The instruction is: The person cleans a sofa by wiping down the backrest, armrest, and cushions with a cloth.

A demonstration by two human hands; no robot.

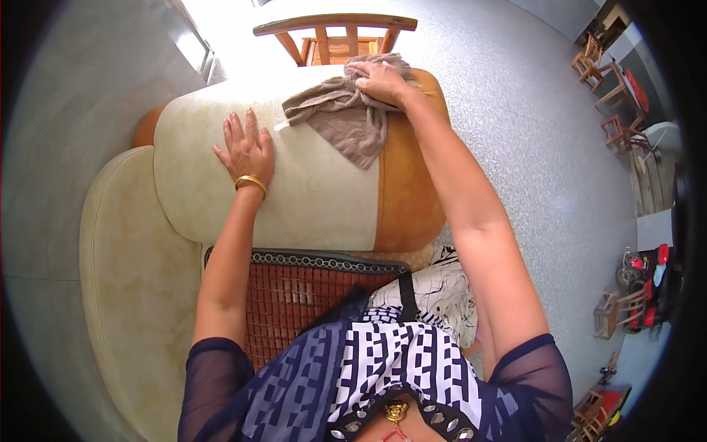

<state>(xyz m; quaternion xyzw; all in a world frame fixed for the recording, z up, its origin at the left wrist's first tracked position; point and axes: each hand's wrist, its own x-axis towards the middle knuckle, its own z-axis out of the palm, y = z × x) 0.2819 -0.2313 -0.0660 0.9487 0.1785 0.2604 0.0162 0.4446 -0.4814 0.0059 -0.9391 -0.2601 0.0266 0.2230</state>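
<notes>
My right hand grips a brown cloth with its fingers curled into the bunched part. The cloth lies on the far end of a cream sofa armrest, and part of it hangs over toward the orange side panel. Flat on the cream surface, left of the cloth, my left hand rests with fingers spread and holds nothing. A gold bracelet circles that wrist. Between the two hands, a small white mark shows beside the cloth's edge.
A wooden chair stands just beyond the armrest. The sofa backrest curves along the left, by a grey wall. A reddish-brown beaded seat mat lies in front of my body. Small wooden chairs stand farther right across the speckled floor.
</notes>
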